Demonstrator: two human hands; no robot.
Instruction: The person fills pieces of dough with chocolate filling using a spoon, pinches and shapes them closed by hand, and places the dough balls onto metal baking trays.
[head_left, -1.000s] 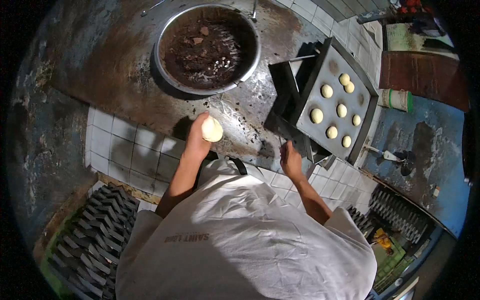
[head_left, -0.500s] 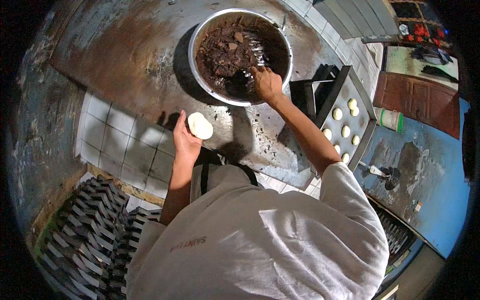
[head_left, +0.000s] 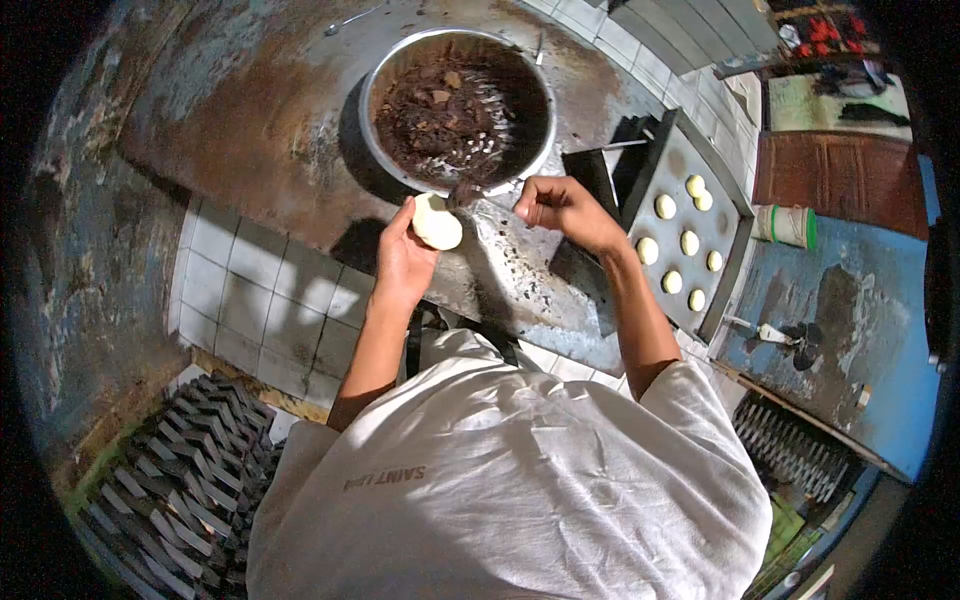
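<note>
Dough [head_left: 437, 222] in left grip [head_left: 404, 264], right grip [head_left: 568, 212] curled

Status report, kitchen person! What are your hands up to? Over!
Left hand: holding flat, round, pale-yellow dough. Right hand: curled, apart from dough, contents unclear. Dark-brown, crumbly clump beside dough's edge. Nothing seems in the way.

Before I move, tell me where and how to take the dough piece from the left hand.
I'd pinch the dough piece lightly by its lower-right edge, coming from the person's right. The left hand holds this flattened round at its left side, leaving that edge apparently free.
</note>
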